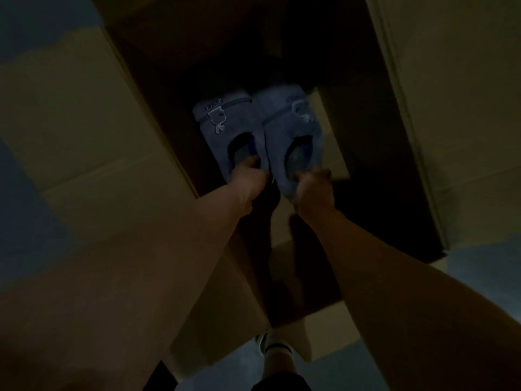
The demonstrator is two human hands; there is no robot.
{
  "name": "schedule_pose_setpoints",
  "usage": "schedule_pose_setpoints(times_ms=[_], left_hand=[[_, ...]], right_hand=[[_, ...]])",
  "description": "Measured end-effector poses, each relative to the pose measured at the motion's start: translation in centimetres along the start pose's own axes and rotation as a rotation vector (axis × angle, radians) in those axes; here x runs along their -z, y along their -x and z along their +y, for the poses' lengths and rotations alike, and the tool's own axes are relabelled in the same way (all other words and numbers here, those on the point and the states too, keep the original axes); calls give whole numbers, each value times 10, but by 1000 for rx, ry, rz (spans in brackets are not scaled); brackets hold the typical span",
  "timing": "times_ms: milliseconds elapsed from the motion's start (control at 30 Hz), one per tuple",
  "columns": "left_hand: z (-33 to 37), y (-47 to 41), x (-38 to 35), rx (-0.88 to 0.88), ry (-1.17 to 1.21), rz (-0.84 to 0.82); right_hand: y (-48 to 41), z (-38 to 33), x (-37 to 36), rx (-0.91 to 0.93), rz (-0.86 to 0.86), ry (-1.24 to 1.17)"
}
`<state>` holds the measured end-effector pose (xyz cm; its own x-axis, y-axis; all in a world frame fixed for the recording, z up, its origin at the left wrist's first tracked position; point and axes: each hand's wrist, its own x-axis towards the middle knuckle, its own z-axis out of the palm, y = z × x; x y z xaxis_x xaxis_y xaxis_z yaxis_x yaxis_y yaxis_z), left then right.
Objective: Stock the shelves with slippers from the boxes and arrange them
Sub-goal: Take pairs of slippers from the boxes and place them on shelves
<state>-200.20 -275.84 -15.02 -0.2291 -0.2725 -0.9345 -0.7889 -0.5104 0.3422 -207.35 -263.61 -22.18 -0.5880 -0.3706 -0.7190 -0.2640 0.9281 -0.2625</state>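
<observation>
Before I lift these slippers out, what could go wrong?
Your left hand grips the left blue plush slipper and your right hand the right blue plush slipper only at the heel ends, so either could drop into the open brown cardboard box. In this dim light, they may catch on its edge.

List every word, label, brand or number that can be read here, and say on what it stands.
Left slipper: a short row of pale marks above a stitched outline figure, too small and blurred to read.
Right slipper: a stitched figure only; no letters show.
Cardboard box: no print shows in this dim picture.
</observation>
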Motion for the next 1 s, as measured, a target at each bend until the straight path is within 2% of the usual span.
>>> schedule_pose_setpoints(times_ms=[33, 67, 100, 233, 267, 333, 400, 433, 500, 567, 633, 767, 867, 933, 1000], left_hand=[[1, 1, 1, 11, -13, -33], [4, 5, 1, 18, -6, -40], [4, 8, 1, 17, 8, -37], [-5, 15, 2, -17, -40, -38], [-7, 15, 3, -15, -36, -36], [-10, 11, 2, -16, -36, -39], [-10, 11, 1, -24, -20, -39], [-12, 10, 1, -17, 9, -39], [-12, 10, 1, -23, 0, -54], [-7, 12, 2, -10, -55, -78], [-10, 13, 5, -34, -78, -32], [-11, 39, 16, -75, 192, 33], [6, 66, 29, -70, 426, 52], [15, 81, 39, -96, 508, 101], [24, 95, 51, -114, 487, 93]], right_hand=[[9, -1, 4, -77, -9, -52], [11, 6, 0, -69, -21, 63], [15, 7, 2, -118, -40, 17], [16, 7, -5, 208, -291, 175], [15, 4, -8, 225, -277, 149], [11, -3, -13, 181, -266, 109], [12, -5, -20, 116, -380, 65], [13, -5, -21, 57, -376, 37], [17, -2, -24, -20, -283, -22], [27, 5, -25, -101, -70, -139], [43, 11, -18, -165, 39, -245], [89, 21, 12, -107, 133, -234], [120, 22, 39, 48, 258, -165], [131, 17, 59, 106, 302, -111], [136, 11, 82, 110, 309, -42]])
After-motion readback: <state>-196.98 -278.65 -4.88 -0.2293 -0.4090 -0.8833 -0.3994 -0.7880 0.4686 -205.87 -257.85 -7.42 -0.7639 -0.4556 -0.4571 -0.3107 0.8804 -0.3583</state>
